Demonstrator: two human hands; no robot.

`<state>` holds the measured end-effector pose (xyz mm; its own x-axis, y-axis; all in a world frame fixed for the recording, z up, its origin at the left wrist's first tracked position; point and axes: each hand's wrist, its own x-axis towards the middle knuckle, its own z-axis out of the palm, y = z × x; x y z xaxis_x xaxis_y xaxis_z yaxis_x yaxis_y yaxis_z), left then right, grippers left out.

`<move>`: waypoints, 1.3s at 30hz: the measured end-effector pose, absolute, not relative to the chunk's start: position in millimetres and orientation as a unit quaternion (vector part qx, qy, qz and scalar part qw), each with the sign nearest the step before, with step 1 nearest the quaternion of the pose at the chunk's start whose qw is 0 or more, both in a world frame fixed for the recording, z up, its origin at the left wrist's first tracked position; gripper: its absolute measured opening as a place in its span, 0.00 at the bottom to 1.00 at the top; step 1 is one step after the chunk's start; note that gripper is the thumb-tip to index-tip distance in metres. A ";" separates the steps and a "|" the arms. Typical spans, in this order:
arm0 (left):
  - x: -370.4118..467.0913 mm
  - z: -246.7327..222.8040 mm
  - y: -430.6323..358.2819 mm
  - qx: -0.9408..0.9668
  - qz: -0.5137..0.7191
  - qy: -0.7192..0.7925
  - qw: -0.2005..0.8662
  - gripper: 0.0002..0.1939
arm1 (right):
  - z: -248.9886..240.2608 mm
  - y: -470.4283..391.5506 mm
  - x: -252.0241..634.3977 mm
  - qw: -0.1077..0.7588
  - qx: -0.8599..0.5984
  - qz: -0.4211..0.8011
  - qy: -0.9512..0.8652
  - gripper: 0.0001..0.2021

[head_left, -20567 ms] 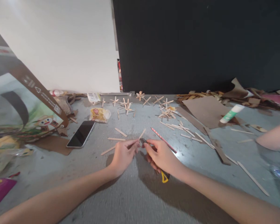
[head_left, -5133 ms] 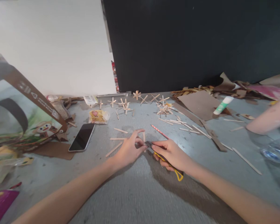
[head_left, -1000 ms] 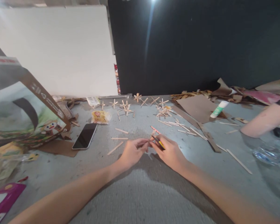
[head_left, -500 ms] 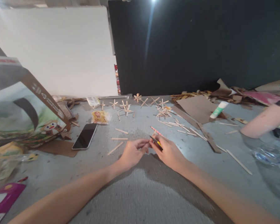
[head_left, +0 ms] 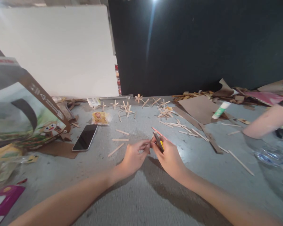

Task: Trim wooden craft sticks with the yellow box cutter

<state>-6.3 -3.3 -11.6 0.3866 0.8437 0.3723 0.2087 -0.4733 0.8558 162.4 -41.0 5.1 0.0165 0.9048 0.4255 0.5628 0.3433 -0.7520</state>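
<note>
Near the middle of the grey table, my left hand (head_left: 135,156) and my right hand (head_left: 171,158) meet at the fingertips. The right one is closed around a black and yellow utility knife (head_left: 158,141), which tilts up toward the left. A pinch closes my left fingers just beside it; whatever small thing they hold is mostly hidden. Just beyond my right hand shows a red and white striped pencil (head_left: 158,131), partly covered by that hand; whether it is held or lying I cannot tell. Several loose craft sticks (head_left: 120,140) lie left of my hands.
Crossed-stick shapes (head_left: 128,108) and a stick pile (head_left: 165,113) stand farther back. A phone (head_left: 85,138), a snack packet (head_left: 101,118) and a large printed bag (head_left: 37,116) are left. Cardboard (head_left: 195,108), a glue stick (head_left: 221,110) and a pink bottle (head_left: 266,121) are right.
The knife has turned slightly, showing more of its dark side and pointing more upward. My hands have shifted only a little and remain together.
</note>
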 end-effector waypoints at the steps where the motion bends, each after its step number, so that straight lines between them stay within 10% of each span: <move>1: -6.3 -12.6 -3.5 0.743 0.428 0.351 0.375 0.15 | 6.4 -42.0 161.5 0.469 -0.541 0.190 -0.672 0.09; 39: -6.5 -11.7 -2.1 0.710 0.421 0.335 0.453 0.21 | -1.8 -32.0 170.8 0.447 -0.510 0.134 -0.723 0.11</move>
<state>-6.5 -2.1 -11.7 0.4201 0.8583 0.2947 0.0943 -0.3642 0.9265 170.8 -32.0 -1.8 -0.0813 0.8566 0.5095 0.6174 0.4446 -0.6490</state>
